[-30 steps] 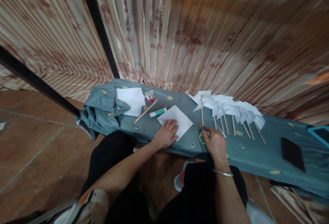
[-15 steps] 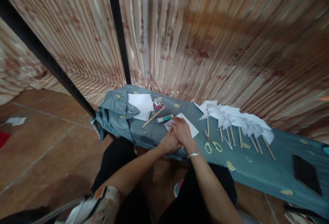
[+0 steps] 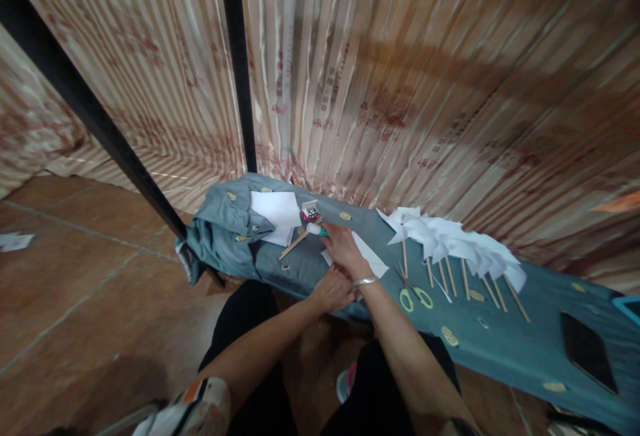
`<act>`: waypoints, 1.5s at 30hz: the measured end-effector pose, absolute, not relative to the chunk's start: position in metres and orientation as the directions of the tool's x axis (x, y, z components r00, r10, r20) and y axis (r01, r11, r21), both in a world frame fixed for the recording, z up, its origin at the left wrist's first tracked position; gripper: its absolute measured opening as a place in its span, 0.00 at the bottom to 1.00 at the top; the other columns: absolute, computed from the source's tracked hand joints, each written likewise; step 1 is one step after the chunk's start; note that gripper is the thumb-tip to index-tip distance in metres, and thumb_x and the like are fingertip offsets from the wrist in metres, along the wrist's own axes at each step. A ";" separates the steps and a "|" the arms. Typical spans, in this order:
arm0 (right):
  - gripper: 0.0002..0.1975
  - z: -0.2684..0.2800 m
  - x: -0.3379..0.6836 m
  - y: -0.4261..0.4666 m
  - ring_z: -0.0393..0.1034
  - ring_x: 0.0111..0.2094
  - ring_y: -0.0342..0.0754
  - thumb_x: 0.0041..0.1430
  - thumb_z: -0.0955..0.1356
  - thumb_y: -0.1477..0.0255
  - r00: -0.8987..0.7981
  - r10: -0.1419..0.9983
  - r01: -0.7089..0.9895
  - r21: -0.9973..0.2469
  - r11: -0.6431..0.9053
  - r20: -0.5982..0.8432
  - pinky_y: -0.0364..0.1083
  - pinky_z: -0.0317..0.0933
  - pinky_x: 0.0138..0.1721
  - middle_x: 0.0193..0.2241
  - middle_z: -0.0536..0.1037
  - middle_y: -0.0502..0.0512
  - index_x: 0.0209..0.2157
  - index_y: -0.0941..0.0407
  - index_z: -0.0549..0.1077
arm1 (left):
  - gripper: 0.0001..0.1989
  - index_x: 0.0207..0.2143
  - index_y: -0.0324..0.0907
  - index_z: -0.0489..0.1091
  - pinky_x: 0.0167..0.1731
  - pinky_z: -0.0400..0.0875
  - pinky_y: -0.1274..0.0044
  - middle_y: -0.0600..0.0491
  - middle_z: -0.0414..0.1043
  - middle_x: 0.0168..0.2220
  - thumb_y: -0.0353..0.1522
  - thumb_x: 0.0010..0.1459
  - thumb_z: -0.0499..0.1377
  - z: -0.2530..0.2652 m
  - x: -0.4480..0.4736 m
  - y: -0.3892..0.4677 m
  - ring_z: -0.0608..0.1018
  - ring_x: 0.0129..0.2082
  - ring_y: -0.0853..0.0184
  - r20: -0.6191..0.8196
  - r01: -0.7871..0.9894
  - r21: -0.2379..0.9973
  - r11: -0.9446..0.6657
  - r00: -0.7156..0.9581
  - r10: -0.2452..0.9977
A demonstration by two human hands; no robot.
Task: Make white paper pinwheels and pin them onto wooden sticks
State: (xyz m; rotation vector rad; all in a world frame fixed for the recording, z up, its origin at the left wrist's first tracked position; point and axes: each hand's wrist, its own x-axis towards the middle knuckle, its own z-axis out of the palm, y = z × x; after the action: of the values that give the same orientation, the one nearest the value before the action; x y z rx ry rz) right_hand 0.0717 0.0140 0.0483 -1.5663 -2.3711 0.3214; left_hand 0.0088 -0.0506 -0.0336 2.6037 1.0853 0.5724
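My right hand (image 3: 346,249) reaches over the table with its fingers closed on one end of a glue stick (image 3: 315,229), white with a green band. Below it, my left hand (image 3: 334,289) grips the near edge of a white square of paper (image 3: 371,257), its fingertips partly hidden under my right wrist. Creases or lines on the paper are mostly covered. Past the glue stick sits a small red open box of pins (image 3: 310,213). Two thin wooden sticks (image 3: 296,244) lie just left of the glue stick.
White sheets (image 3: 275,208) lie at the left. To the right are green-handled scissors (image 3: 414,293), a row of white paper pinwheels (image 3: 455,239) on sticks, and a dark tablet or phone (image 3: 589,351). A black pole (image 3: 239,69) and a curtain (image 3: 390,89) stand behind the table.
My right hand has moved from the paper up and left onto the glue stick, which has turned slightly. My left hand stays at the paper's near edge. The view has shifted a little.
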 end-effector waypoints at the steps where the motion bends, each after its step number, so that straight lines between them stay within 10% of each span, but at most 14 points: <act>1: 0.14 0.050 0.076 0.007 0.73 0.46 0.53 0.61 0.66 0.74 -0.335 0.932 0.844 -0.395 0.362 0.139 0.48 0.61 0.49 0.45 0.80 0.63 0.49 0.59 0.73 | 0.23 0.57 0.36 0.66 0.58 0.63 0.59 0.40 0.70 0.57 0.36 0.62 0.55 -0.032 0.007 -0.050 0.72 0.56 0.54 0.266 0.599 0.416 -0.684 0.639 0.721; 3: 0.16 0.051 0.087 -0.011 0.74 0.43 0.52 0.62 0.66 0.69 -0.250 0.951 0.796 -0.521 0.307 0.180 0.47 0.64 0.44 0.45 0.80 0.60 0.50 0.58 0.73 | 0.22 0.56 0.36 0.67 0.59 0.63 0.59 0.40 0.70 0.56 0.34 0.61 0.56 -0.027 0.001 -0.050 0.70 0.57 0.53 0.288 0.560 0.476 -0.679 0.630 0.721; 7: 0.16 0.049 0.108 -0.057 0.72 0.33 0.48 0.55 0.70 0.60 -0.092 0.989 0.169 -0.976 0.134 0.120 0.45 0.65 0.37 0.32 0.81 0.52 0.41 0.56 0.78 | 0.16 0.47 0.37 0.74 0.59 0.62 0.59 0.38 0.71 0.53 0.32 0.62 0.52 -0.017 -0.021 -0.052 0.69 0.58 0.52 0.400 0.432 0.660 -0.615 0.491 0.774; 11: 0.18 0.050 0.117 -0.098 0.67 0.26 0.43 0.49 0.74 0.57 -0.006 0.998 -0.093 -0.994 -0.066 -0.066 0.41 0.61 0.29 0.27 0.80 0.50 0.36 0.55 0.80 | 0.18 0.48 0.40 0.74 0.48 0.71 0.64 0.43 0.75 0.48 0.40 0.62 0.53 -0.004 -0.041 -0.058 0.78 0.44 0.58 0.203 0.041 0.976 -0.216 0.209 0.957; 14: 0.18 0.049 0.117 -0.117 0.66 0.25 0.41 0.47 0.75 0.57 -0.015 0.989 -0.105 -0.984 -0.147 -0.146 0.40 0.59 0.27 0.27 0.80 0.50 0.36 0.56 0.81 | 0.27 0.52 0.40 0.72 0.32 0.72 0.73 0.43 0.76 0.47 0.47 0.56 0.58 0.009 -0.050 -0.066 0.78 0.33 0.65 -0.046 -0.279 0.953 0.119 0.252 0.967; 19: 0.18 0.048 0.118 -0.138 0.67 0.24 0.39 0.43 0.78 0.64 0.019 0.975 -0.155 -0.964 -0.216 -0.221 0.38 0.61 0.27 0.25 0.80 0.48 0.37 0.55 0.81 | 0.25 0.42 0.38 0.78 0.28 0.68 0.79 0.53 0.76 0.30 0.41 0.42 0.71 0.028 -0.058 -0.089 0.72 0.25 0.73 -0.114 -0.328 0.917 0.228 0.333 0.936; 24: 0.18 0.047 0.111 -0.157 0.73 0.27 0.39 0.38 0.80 0.69 0.117 0.961 -0.530 -0.835 -0.152 -0.249 0.38 0.69 0.32 0.28 0.81 0.48 0.35 0.54 0.81 | 0.23 0.39 0.40 0.77 0.35 0.73 0.76 0.52 0.77 0.34 0.39 0.40 0.72 0.036 -0.063 -0.109 0.77 0.31 0.70 -0.164 -0.393 0.880 0.267 0.276 0.947; 38: 0.16 0.020 0.134 -0.129 0.73 0.24 0.39 0.42 0.79 0.63 0.330 0.893 -0.684 -0.730 0.002 -0.306 0.37 0.69 0.27 0.25 0.79 0.48 0.28 0.56 0.75 | 0.22 0.38 0.39 0.77 0.39 0.75 0.71 0.50 0.78 0.33 0.42 0.43 0.70 0.009 -0.058 -0.091 0.79 0.33 0.65 -0.165 -0.271 0.942 0.199 0.143 0.976; 45: 0.14 0.025 0.161 -0.087 0.74 0.24 0.40 0.46 0.78 0.66 0.346 0.885 -0.657 -0.754 -0.008 -0.311 0.38 0.71 0.27 0.22 0.78 0.48 0.29 0.57 0.73 | 0.16 0.45 0.41 0.77 0.44 0.73 0.69 0.48 0.72 0.41 0.33 0.53 0.60 -0.018 -0.082 -0.020 0.76 0.38 0.63 0.272 0.367 0.890 -0.269 0.047 0.961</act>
State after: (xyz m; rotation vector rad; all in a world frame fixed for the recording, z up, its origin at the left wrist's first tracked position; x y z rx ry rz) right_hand 0.1613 -0.0872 0.0248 -0.9834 -0.2892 1.2442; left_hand -0.0822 -0.0200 -0.0178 1.7031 1.3455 1.2165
